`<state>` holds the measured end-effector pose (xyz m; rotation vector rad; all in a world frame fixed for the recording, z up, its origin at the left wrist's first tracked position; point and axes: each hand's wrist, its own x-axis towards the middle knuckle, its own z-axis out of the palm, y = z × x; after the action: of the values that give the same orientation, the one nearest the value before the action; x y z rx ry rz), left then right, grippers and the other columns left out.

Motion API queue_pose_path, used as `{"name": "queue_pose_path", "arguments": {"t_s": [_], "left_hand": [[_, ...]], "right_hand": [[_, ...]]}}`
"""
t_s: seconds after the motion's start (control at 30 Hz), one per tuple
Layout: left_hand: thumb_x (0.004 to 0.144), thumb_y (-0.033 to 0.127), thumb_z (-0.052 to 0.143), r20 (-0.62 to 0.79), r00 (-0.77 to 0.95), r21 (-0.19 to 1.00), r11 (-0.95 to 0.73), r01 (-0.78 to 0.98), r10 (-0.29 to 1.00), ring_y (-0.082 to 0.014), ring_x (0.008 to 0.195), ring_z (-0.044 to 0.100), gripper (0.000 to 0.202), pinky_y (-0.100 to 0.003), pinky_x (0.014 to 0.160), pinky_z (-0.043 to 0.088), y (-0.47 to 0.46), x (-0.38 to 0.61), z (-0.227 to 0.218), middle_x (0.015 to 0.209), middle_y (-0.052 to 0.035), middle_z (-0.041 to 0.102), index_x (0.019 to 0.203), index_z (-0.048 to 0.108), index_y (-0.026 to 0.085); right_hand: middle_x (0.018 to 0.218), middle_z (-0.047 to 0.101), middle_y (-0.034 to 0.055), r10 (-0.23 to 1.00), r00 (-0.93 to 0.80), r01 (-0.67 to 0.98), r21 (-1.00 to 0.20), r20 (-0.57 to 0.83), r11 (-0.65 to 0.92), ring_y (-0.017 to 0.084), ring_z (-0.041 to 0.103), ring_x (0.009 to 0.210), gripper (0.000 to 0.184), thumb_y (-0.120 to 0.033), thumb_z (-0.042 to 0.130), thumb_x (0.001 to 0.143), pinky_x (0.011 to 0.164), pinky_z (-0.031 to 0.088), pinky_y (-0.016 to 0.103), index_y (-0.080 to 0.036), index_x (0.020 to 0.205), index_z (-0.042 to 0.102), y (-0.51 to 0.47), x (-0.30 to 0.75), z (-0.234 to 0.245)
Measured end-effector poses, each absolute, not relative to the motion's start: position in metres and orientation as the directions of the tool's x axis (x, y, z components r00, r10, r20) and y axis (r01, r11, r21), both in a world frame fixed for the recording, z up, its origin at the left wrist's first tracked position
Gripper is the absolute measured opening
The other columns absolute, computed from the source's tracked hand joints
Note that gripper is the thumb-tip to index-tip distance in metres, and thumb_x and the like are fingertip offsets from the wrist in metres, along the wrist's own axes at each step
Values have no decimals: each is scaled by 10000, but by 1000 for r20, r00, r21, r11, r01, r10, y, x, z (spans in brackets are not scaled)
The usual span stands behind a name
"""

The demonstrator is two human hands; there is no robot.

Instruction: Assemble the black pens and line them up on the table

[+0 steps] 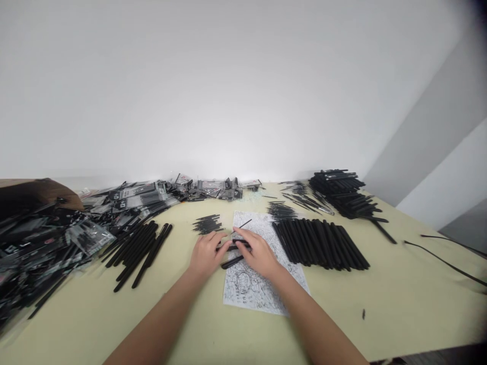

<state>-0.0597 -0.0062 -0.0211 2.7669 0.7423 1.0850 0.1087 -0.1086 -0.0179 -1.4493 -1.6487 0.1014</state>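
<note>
My left hand (207, 252) and my right hand (258, 251) meet over a scribbled sheet of paper (247, 291). Their bent fingers close around a black pen (240, 244), partly hidden by the fingertips. A thin dark refill (243, 225) sticks out just beyond my right fingertips; whether they grip it I cannot tell. Beneath the hands another black pen piece (232, 262) lies on the paper. A small pile of dark refills (207, 224) lies just past my left hand. Right of my right hand is a row of black pens (319, 243).
Plastic refill packets (140, 195) are heaped at the left and back, by a brown box (57, 190). More black pens (137, 251) lie left. Loose refills (281, 211) and a pen pile (338, 190) are at the back right. Thin black strips (445, 258) lie far right.
</note>
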Motion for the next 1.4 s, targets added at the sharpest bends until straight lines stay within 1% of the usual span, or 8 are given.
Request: {"name": "queue_pose_path", "arguments": {"t_s": [0.13, 0.23, 0.33, 0.53, 0.8, 1.2, 1.3, 1.4], "left_hand": [[969, 394, 506, 584, 620, 286, -847, 448, 525, -204, 845, 691, 272, -340, 786, 497, -7, -59, -20, 960, -66, 733, 1044, 664, 186], [971, 347, 495, 550, 627, 306, -832, 462, 551, -205, 826, 691, 237, -351, 786, 497, -8, -59, -19, 943, -55, 726, 1031, 665, 193], [965, 312, 501, 532, 631, 317, -824, 469, 564, -207, 811, 690, 215, -361, 792, 495, -8, -59, -19, 936, -53, 718, 1040, 664, 193], [963, 296, 490, 518, 634, 330, -818, 472, 574, -215, 825, 689, 236, -388, 817, 500, -8, -59, -20, 1014, -63, 716, 1111, 638, 189], [959, 295, 485, 531, 624, 315, -817, 483, 574, -204, 803, 688, 226, -367, 799, 507, -7, -59, -21, 1011, -57, 719, 1115, 619, 200], [957, 305, 477, 503, 623, 322, -799, 508, 599, -208, 875, 695, 259, -358, 819, 524, -9, -59, -19, 1029, -66, 728, 1156, 606, 199], [953, 315, 480, 509, 612, 332, -794, 509, 605, -213, 886, 697, 265, -360, 823, 529, -8, -59, -20, 1040, -67, 730, 1162, 602, 205], [938, 318, 509, 518, 594, 335, -785, 521, 615, -211, 846, 697, 268, -352, 818, 534, -8, -59, -20, 972, -61, 734, 1161, 610, 209]], "right_hand": [[1247, 643, 118, 750, 469, 529, -829, 467, 185, 212, 681, 943, 424, -342, 555, 888, 831, 560, 395, -219, 1293, 565, -107, 126, -18], [1190, 627, 108, 645, 686, 311, -937, 336, 157, 183, 660, 838, 492, -409, 630, 808, 704, 555, 336, -198, 1246, 557, -106, 143, -17], [1158, 581, 71, 555, 805, 120, -974, 208, 191, 153, 636, 770, 552, -454, 708, 712, 650, 548, 310, -206, 1180, 550, -106, 158, -15], [1055, 516, -8, 488, 872, -132, -946, 31, 296, 114, 633, 703, 575, -468, 773, 603, 591, 547, 268, -229, 1061, 522, -112, 170, -3], [1025, 504, -23, 431, 901, -200, -936, -59, 291, 98, 625, 699, 522, -420, 757, 622, 562, 543, 230, -243, 1039, 498, -115, 174, 0], [1093, 507, 10, 405, 912, -190, -947, -73, 259, 104, 646, 723, 513, -410, 707, 712, 605, 566, 236, -237, 1147, 497, -116, 180, -3], [1205, 514, 41, 402, 913, -186, -953, -77, 240, 110, 658, 750, 586, -424, 690, 733, 642, 582, 250, -257, 1257, 488, -116, 181, -5], [1390, 446, 77, 417, 907, -168, -959, -59, 230, 130, 684, 814, 777, -436, 692, 743, 722, 601, 283, -316, 1435, 360, -117, 180, -4]]}}
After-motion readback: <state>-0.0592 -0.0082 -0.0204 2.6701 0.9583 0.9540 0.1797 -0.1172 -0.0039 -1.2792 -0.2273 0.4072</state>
